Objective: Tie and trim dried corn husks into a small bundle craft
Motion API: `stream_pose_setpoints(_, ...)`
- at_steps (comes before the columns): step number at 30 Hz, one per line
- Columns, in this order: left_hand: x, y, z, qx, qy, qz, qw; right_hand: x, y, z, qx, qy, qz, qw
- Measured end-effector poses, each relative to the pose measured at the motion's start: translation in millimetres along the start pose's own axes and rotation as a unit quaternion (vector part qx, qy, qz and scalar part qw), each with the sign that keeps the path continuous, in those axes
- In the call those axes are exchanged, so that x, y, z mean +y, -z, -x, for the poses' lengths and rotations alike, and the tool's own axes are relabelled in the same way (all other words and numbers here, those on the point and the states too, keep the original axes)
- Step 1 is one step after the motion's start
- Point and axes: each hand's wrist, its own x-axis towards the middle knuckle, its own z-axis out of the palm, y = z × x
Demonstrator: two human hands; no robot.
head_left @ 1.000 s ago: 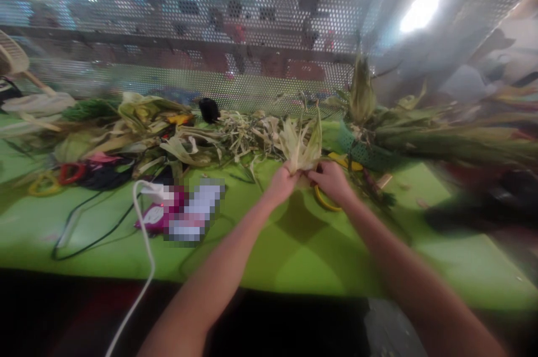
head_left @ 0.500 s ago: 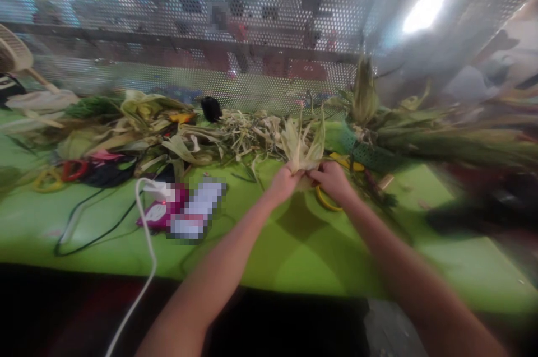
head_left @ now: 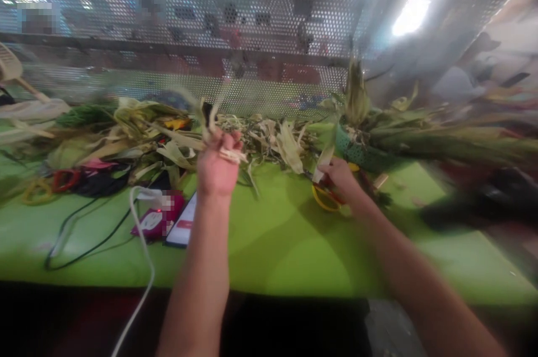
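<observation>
Husk strips sit in my curled left hand, centre of the frame; my right hand pinches a husk piece, right of centre. Some tearing looks done; beyond, mid-frame, loose husks seem unworked.

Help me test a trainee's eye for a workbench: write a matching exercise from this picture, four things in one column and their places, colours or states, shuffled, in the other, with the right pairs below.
Things
1. Left hand
2. Perforated basket
3. Right hand
4. White cable

Places, colours or states
A. holding a pale piece near the yellow loop
B. running over the near edge of the table
C. holding pale strips
D. green, to the right of the yellow loop

Right pairs: 1-C, 2-D, 3-A, 4-B
</observation>
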Motion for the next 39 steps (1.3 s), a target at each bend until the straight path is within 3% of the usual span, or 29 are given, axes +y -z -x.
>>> stream_pose_setpoints(2,5,4.8,-6,0.044,-0.016,0.001,0.999,-6,1,1,0.002,-0.049,-0.026,0.998)
stream_pose_setpoints(4,-4,3.5,-4,0.043,0.028,-0.009,0.999,-14,-1,5,-0.018,-0.064,-0.061,0.996)
stream_pose_setpoints(7,-37,-5.7,10,-0.022,0.167,-0.051,0.984,-28,-6,16,-0.060,-0.051,-0.115,0.990)
stream_pose_setpoints(10,-73,-13.6,26,-0.086,0.251,-0.123,0.956,-40,-10,28,-0.093,-0.013,-0.118,0.989)
stream_pose_setpoints(13,-92,-16.2,37,-0.121,0.250,-0.207,0.938,-47,-13,34,-0.124,0.028,-0.114,0.985)
stream_pose_setpoints(17,-96,-16.5,43,-0.177,0.238,-0.282,0.912,-51,-16,36,-0.146,0.071,-0.092,0.982)
stream_pose_setpoints(28,-102,-18.9,45,-0.121,0.190,-0.353,0.908,-52,-18,42,-0.089,0.117,0.096,0.985)
stream_pose_setpoints(39,-104,-20.4,47,-0.185,0.134,-0.393,0.890,-51,-22,42,-0.086,0.105,0.110,0.985)
